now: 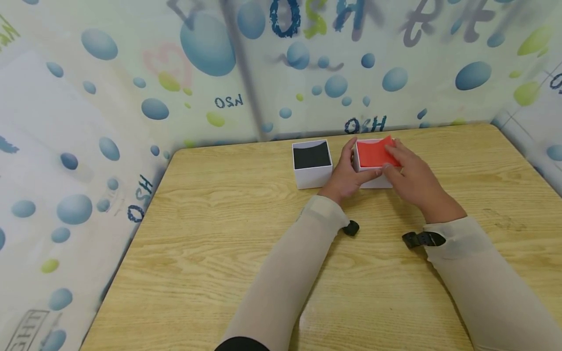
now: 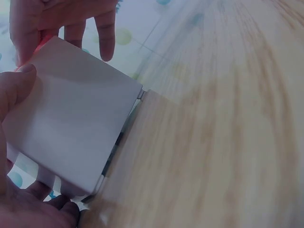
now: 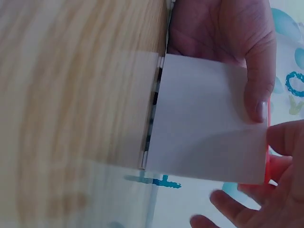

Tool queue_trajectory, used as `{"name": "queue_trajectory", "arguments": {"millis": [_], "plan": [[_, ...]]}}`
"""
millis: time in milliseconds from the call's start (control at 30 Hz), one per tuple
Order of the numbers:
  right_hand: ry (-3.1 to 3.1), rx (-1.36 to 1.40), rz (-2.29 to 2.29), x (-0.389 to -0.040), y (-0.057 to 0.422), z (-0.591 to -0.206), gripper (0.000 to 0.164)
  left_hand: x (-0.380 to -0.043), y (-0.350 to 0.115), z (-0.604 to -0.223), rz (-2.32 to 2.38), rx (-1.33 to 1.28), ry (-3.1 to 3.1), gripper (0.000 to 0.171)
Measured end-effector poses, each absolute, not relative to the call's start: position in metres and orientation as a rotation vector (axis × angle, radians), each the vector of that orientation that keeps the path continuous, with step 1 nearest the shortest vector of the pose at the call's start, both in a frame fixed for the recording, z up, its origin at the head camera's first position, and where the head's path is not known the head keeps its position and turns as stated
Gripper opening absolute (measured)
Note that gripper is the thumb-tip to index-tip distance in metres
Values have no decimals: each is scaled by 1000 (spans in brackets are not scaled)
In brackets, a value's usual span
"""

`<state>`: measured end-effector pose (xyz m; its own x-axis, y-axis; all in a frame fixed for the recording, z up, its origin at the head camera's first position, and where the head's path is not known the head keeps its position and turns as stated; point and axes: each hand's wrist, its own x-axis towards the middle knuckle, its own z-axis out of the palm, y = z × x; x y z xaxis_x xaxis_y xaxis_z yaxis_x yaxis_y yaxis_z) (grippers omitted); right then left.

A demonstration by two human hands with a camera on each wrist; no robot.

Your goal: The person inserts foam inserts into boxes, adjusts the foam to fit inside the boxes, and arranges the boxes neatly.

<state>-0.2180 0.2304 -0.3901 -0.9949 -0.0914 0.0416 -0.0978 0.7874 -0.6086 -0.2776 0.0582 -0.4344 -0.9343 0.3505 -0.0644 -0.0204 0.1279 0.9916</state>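
A white box [image 1: 376,183] with a red sheet-like piece [image 1: 373,155] in its open top stands near the far edge of the table. My left hand [image 1: 344,176] grips this box from the left, its thumb on the front face and its fingers round the side. At the box's right end, my right hand [image 1: 411,174] pinches the red piece between thumb and fingers. One corner of the red piece sticks up by those fingers. In the right wrist view, the plain white front [image 3: 204,118] of the box shows between both hands; what lies under the red piece is hidden.
Just left of my left hand stands a second white box [image 1: 313,178], with a black piece [image 1: 311,156] inside its open top. Both boxes are on a wood-grain table [image 1: 197,234]. A patterned wall covering [image 1: 272,73] rises behind the table's far edge.
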Motion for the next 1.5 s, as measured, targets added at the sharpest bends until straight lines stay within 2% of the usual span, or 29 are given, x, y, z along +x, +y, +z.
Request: {"name": "queue_trajectory", "arguments": {"millis": [167, 300, 500, 1500], "plan": [[-2921, 178, 876, -213, 224, -385, 63, -278, 57, -436, 1860, 322, 2140, 103], [-2965, 318, 644, -209, 219, -374, 54, -278, 56, -436, 1840, 323, 2153, 102], [-3127, 457, 417, -209, 214, -372, 56, -277, 56, -435, 1833, 320, 2166, 102], [-3124, 475, 469, -211, 212, -387, 70, -279, 55, -434, 1811, 358, 2197, 103]]}}
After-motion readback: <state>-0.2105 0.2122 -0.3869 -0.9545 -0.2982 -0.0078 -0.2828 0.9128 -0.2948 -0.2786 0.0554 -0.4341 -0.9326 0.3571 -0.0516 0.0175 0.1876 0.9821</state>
